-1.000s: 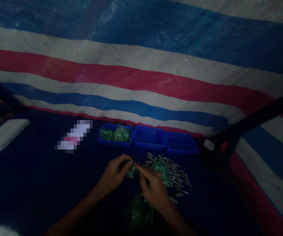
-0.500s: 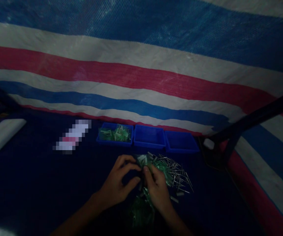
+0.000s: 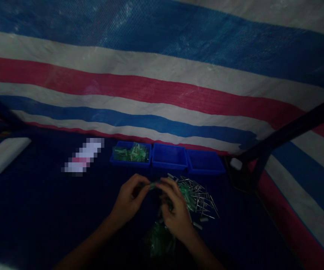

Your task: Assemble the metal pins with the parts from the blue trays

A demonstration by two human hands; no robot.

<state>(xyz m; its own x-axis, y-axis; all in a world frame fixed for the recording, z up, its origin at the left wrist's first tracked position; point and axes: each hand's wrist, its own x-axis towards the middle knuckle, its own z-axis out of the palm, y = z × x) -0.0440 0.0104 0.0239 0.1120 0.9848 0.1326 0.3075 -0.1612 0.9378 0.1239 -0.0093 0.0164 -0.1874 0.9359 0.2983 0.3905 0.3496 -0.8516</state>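
Note:
My left hand (image 3: pixel 130 197) is closed, thumb and fingers pinching one end of a small greenish plastic bag (image 3: pixel 152 185). At the bag's other end are the curled fingers of my right hand (image 3: pixel 175 210), which seem to grip its edge; its thumb hangs lower, apart from the fingertips. The bag's contents cannot be made out in the dim light. Just right of my right hand lies a heap of green plastic bags (image 3: pixel 188 197), and beside it are scattered thin metal rods (image 3: pixel 204 198). More green bags (image 3: pixel 158 240) lie below my hands, in shadow.
Three blue trays stand in a row at the back: the left tray (image 3: pixel 130 163) holds filled green bags, beside a middle tray (image 3: pixel 169 155) and a right tray (image 3: pixel 205 161). Small grey cylinders (image 3: pixel 198 225) lie near the rods. A white object (image 3: pixel 4 155) is far left. Striped sheeting (image 3: pixel 150 90) hangs behind.
My left hand, with fingers apart before, has closed on the small bag. My right hand's fingers have shifted up and left along with the bag, which now lies between both hands.

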